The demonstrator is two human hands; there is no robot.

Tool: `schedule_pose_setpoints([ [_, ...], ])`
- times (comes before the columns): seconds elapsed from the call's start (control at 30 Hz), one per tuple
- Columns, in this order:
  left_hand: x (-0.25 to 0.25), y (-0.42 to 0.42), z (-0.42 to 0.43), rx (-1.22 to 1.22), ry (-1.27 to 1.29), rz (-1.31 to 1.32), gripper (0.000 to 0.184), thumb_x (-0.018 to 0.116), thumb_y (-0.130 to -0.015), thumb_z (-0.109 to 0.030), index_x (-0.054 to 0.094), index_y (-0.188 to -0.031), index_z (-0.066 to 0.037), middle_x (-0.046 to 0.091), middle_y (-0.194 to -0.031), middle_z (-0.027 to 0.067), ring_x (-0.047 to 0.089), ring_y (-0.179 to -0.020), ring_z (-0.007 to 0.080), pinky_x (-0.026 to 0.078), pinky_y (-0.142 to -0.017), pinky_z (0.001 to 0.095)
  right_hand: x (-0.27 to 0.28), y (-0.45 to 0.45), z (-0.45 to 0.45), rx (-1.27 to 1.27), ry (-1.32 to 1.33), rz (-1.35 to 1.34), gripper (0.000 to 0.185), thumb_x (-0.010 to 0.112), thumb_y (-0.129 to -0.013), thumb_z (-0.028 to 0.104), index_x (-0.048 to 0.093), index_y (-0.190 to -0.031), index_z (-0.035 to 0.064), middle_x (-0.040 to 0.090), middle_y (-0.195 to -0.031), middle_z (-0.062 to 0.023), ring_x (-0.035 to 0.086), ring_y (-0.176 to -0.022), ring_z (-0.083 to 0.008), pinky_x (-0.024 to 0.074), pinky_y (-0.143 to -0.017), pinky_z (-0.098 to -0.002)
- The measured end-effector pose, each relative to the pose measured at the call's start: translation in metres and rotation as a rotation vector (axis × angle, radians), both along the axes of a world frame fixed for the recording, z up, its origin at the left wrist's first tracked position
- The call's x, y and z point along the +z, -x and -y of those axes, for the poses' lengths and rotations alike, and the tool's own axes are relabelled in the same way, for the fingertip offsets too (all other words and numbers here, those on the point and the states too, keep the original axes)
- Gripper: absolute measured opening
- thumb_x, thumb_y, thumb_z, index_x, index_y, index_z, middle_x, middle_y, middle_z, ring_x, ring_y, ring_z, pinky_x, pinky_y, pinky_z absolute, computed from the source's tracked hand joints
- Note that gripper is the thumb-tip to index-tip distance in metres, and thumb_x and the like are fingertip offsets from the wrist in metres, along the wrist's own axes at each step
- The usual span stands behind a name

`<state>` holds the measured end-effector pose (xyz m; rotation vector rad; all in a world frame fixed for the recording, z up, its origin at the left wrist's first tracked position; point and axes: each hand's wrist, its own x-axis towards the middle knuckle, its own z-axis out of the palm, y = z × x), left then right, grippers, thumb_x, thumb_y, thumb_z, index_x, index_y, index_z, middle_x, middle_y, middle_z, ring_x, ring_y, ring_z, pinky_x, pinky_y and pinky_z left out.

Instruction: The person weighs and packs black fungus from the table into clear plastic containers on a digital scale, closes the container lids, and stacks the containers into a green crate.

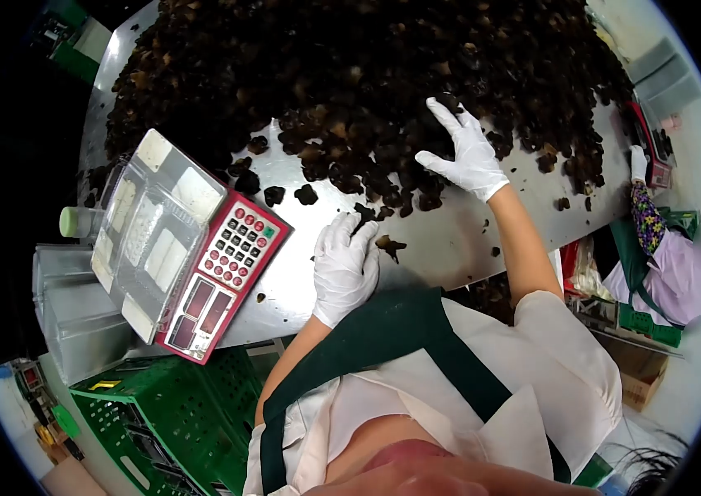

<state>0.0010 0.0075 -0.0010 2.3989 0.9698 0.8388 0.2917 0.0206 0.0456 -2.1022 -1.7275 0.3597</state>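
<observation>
A broad heap of dark brown wood ear mushrooms (pixel 350 136) covers the far part of a metal table (pixel 441 240). Over the heap's near edge, my white-gloved right hand (pixel 470 157) is open, thumb and fingers spread, touching or just above the pieces. My left hand (pixel 344 269), also in a white glove, rests open on the table near my apron, fingers pointing away from me. One dark piece (pixel 364 213) lies at its fingertips; whether they touch it I cannot tell. Another loose piece (pixel 391 246) sits just right of that hand.
A red digital scale (pixel 222 281) with a clear plastic-wrapped tray (pixel 156 236) stands left. Clear plastic bins (pixel 77 302) and a green crate (pixel 152 422) are beside and below the table. At right, a gloved co-worker (pixel 665 273) is near another red scale (pixel 652 149).
</observation>
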Motion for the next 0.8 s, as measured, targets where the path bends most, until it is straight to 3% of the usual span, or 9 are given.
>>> schedule_pose_setpoints([
  [0.1, -0.002, 0.000, 0.001, -0.001, 0.002, -0.010, 0.041, 0.074, -0.075, -0.004, 0.068, -0.116, -0.008, 0.061, -0.123, 0.0166, 0.058, -0.119, 0.0385, 0.044, -0.102, 0.0485, -0.007, -0.001, 0.011, -0.170, 0.080, -0.136, 0.107, 0.084, -0.076, 0.047, 0.025, -0.164, 0.0293, 0.029, -0.161, -0.0310, 0.030, -0.149, -0.0448, 0.0300, -0.121, -0.0508],
  [0.2, 0.001, -0.001, 0.002, 0.004, -0.004, -0.022, 0.040, 0.073, -0.076, -0.004, 0.068, -0.116, -0.008, 0.062, -0.123, 0.0165, 0.057, -0.120, 0.0385, 0.044, -0.103, 0.0483, -0.015, 0.001, 0.007, -0.192, 0.090, -0.143, 0.110, 0.085, -0.074, 0.045, 0.024, -0.164, 0.0278, 0.029, -0.164, -0.0242, 0.030, -0.148, -0.0450, 0.0301, -0.121, -0.0514],
  [0.3, 0.002, -0.003, 0.004, 0.021, -0.016, -0.076, 0.038, 0.071, -0.080, -0.004, 0.067, -0.117, -0.009, 0.061, -0.125, 0.0165, 0.056, -0.122, 0.0378, 0.042, -0.105, 0.0482, -0.015, -0.001, -0.021, 0.009, -0.161, -0.044, 0.109, 0.085, -0.069, 0.037, 0.030, -0.162, 0.0238, 0.028, -0.167, -0.0094, 0.030, -0.149, -0.0416, 0.0326, -0.120, -0.0510],
  [0.33, 0.003, -0.003, 0.004, 0.025, -0.016, -0.083, 0.038, 0.071, -0.080, -0.004, 0.067, -0.117, -0.009, 0.061, -0.125, 0.0165, 0.056, -0.122, 0.0378, 0.042, -0.105, 0.0482, -0.012, -0.001, -0.034, 0.048, -0.143, -0.007, 0.105, 0.083, -0.071, 0.042, 0.032, -0.161, 0.0269, 0.029, -0.164, -0.0160, 0.032, -0.147, -0.0416, 0.0340, -0.120, -0.0513],
  [0.4, 0.005, -0.003, 0.004, 0.022, -0.007, -0.099, 0.037, 0.071, -0.081, -0.004, 0.067, -0.118, -0.009, 0.060, -0.127, 0.0169, 0.056, -0.122, 0.0379, 0.041, -0.106, 0.0480, -0.004, 0.006, -0.061, 0.118, -0.147, 0.005, 0.105, 0.083, -0.071, 0.043, 0.032, -0.161, 0.0281, 0.027, -0.165, -0.0146, 0.031, -0.149, -0.0404, 0.0339, -0.120, -0.0499],
  [0.57, 0.004, -0.004, 0.004, 0.033, 0.006, -0.098, 0.040, 0.072, -0.080, -0.004, 0.067, -0.119, -0.009, 0.060, -0.128, 0.0177, 0.056, -0.122, 0.0382, 0.042, -0.105, 0.0482, -0.005, 0.024, -0.122, 0.288, -0.128, 0.265, 0.099, 0.081, -0.075, 0.055, 0.032, -0.159, 0.0373, 0.023, -0.169, -0.0114, 0.021, -0.155, -0.0367, 0.0319, -0.115, -0.0677],
  [0.67, 0.008, -0.005, 0.005, 0.042, 0.037, -0.082, 0.043, 0.073, -0.079, -0.002, 0.066, -0.120, -0.008, 0.059, -0.128, 0.0182, 0.057, -0.120, 0.0379, 0.045, -0.103, 0.0472, 0.000, 0.042, -0.133, 0.380, -0.001, 0.261, 0.067, 0.077, -0.080, 0.047, 0.059, -0.143, 0.0310, 0.034, -0.164, -0.0068, 0.037, -0.147, -0.0346, 0.0411, -0.114, -0.0523],
  [0.73, 0.011, -0.001, 0.008, 0.049, 0.051, -0.077, 0.044, 0.074, -0.078, -0.001, 0.066, -0.121, -0.008, 0.059, -0.128, 0.0187, 0.058, -0.119, 0.0374, 0.047, -0.100, 0.0464, 0.006, 0.041, -0.127, 0.295, 0.000, 0.152, 0.047, 0.074, -0.084, 0.043, 0.069, -0.128, 0.0270, 0.044, -0.157, -0.0052, 0.047, -0.139, -0.0314, 0.0485, -0.107, -0.0477],
  [0.8, 0.011, 0.005, 0.019, 0.108, 0.117, 0.144, 0.045, 0.072, -0.081, -0.001, 0.064, -0.125, -0.008, 0.059, -0.128, 0.0192, 0.061, -0.115, 0.0375, 0.052, -0.096, 0.0423, -0.016, 0.026, -0.116, 0.208, -0.096, 0.138, 0.034, 0.071, -0.087, 0.038, 0.073, -0.116, 0.0205, 0.059, -0.138, -0.0046, 0.060, -0.124, -0.0259, 0.0527, -0.101, -0.0404],
])
